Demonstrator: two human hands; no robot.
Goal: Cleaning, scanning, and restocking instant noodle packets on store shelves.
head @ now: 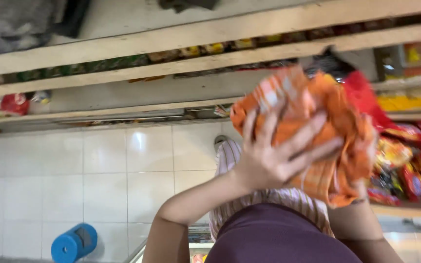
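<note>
1. Bundle of orange snack packets [317, 141], right of centre in the frame, crinkled and bunched, blurred at the edges.
2. Probably light and soft: thin foil or plastic film, air-filled, easily crushed, likely slick on the surface. Loose packets apt to slide out of the bunch if gripped only at one spot.
3. Best held as now, from two sides: a flat palm across the broad face, support under the lower edge. Pinching a single corner judged risky, since only that one packet would come along.
4. Left hand [274, 156] spread wide, fingers splayed and pressed flat against the near face of the bundle, forearm running down to lower centre.
5. Right hand [361, 187] mostly hidden behind the lower right edge of the bundle; seemingly cupped beneath it, though the exact grip cannot be told.
6. Just right of the bundle, touching or nearly so: red packets [415, 160] heaped on a shelf at the right edge.
7. Across the upper frame, long pale wooden shelf boards [171, 34] with rows of small yellow and green packs between them.
8. Left and centre: white tiled floor [103, 180].
9. Lower left: a blue cylinder [74, 242] lying on the tiles, well apart from the hands.
10. Bottom centre: dark maroon garment [278, 236] and striped cloth beneath the arms.
</note>
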